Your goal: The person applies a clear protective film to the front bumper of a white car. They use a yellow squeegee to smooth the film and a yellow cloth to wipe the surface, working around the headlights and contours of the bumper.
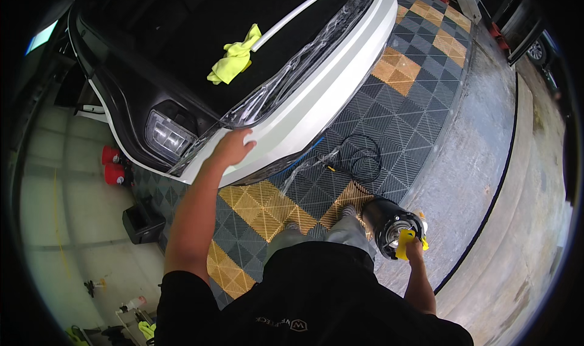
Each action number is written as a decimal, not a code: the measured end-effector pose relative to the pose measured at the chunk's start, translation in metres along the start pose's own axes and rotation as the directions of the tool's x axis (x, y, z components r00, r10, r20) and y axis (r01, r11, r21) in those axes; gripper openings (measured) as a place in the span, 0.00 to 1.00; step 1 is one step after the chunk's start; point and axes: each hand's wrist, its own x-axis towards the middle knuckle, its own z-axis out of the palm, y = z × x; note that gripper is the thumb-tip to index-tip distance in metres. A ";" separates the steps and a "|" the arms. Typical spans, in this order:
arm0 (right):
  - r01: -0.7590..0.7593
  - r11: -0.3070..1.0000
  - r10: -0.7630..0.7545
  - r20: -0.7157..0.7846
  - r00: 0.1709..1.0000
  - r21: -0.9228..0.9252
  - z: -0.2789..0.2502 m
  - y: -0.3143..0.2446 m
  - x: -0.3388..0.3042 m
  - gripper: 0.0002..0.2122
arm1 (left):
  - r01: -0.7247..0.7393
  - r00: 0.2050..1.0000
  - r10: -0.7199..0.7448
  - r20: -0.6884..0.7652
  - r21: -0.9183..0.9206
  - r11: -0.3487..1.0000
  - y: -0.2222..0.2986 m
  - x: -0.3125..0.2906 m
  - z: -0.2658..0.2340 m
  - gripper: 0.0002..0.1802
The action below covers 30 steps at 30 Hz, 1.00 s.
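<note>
My left hand (pixel 233 149) is over the corner of a car's white rear bumper (pixel 298 136), palm down with thumb and fingers apart. Whether it touches the paint I cannot tell. Crumpled clear film (pixel 261 103) runs along the sill of the open cargo area beside it. At my right side, my right hand (pixel 415 249) is closed around a flat yellow piece (pixel 404 244) whose kind I cannot make out. It is directly above the top of a black cylindrical tank (pixel 384 224) standing on the floor.
On the dark cargo floor lie a yellow-green cloth (pixel 234 59) and a white tube (pixel 289 20). A black hose (pixel 365 157) coils on the tiled floor (pixel 420 127) near the tank. Red containers (pixel 113 165) and a black box (pixel 143 222) stand at the left by the wall.
</note>
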 end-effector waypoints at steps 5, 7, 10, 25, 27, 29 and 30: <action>-0.034 0.981 0.034 -0.004 0.999 -0.190 -0.007 -0.016 -0.004 0.17 | 0.283 0.903 -0.238 0.358 -0.079 0.956 -0.024 -0.119 0.126 0.27; -0.071 0.977 0.072 -0.003 0.997 -0.201 -0.010 -0.015 -0.005 0.18 | 0.248 0.883 -0.168 0.439 -0.131 0.960 -0.026 -0.159 0.164 0.27; -0.122 0.965 0.116 -0.041 0.992 -0.232 -0.014 -0.037 -0.018 0.19 | 0.466 0.798 -0.304 0.521 -0.212 0.859 -0.017 -0.202 0.194 0.27; 0.014 0.997 0.005 -0.252 0.968 0.073 -0.004 -0.009 -0.040 0.12 | 0.537 0.792 -0.327 0.516 -0.333 0.775 -0.011 -0.170 0.204 0.25; 0.116 0.983 -0.065 -0.313 0.947 0.145 -0.016 -0.016 -0.047 0.11 | 0.452 0.815 -0.268 0.513 -0.277 0.848 -0.008 -0.170 0.219 0.25; 0.206 0.943 -0.101 -0.365 0.925 0.261 -0.029 -0.042 -0.054 0.10 | 0.389 0.844 -0.200 0.498 -0.313 0.866 0.005 -0.164 0.223 0.24; 0.243 0.911 -0.105 -0.381 0.918 0.332 -0.036 -0.064 -0.067 0.09 | 0.374 0.860 -0.162 0.484 -0.381 0.846 0.020 -0.163 0.223 0.24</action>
